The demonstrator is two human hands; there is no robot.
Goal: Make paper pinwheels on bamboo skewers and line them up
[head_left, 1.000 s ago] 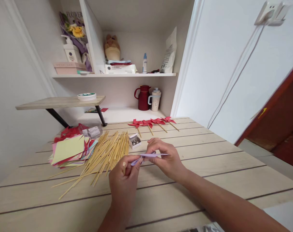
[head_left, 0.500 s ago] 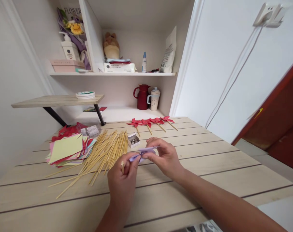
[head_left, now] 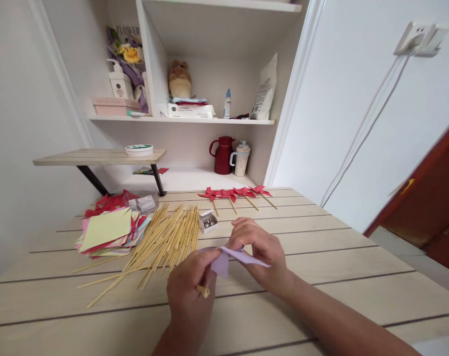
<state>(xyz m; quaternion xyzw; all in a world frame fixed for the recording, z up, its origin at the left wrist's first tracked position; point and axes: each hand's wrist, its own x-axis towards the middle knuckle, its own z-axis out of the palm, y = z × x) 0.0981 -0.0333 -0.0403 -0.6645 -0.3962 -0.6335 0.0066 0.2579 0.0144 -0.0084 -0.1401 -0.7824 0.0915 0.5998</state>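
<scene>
My left hand and my right hand meet above the wooden table, both pinching a folded lilac paper piece. A thin wooden stick also sits in my left hand, its end poking out between the fingers. Just beyond my hands lie a heap of wooden sticks and a small open box of metal pins.
A stack of coloured paper squares lies at the left with red paper and a clear packet behind it. Several red pinwheels rest at the table's far edge. Shelves behind hold a red jug, a mug and bottles.
My hands have dropped lower and nearer to me. The lilac paper has turned, one flap now hanging down. The view has tilted slightly.
</scene>
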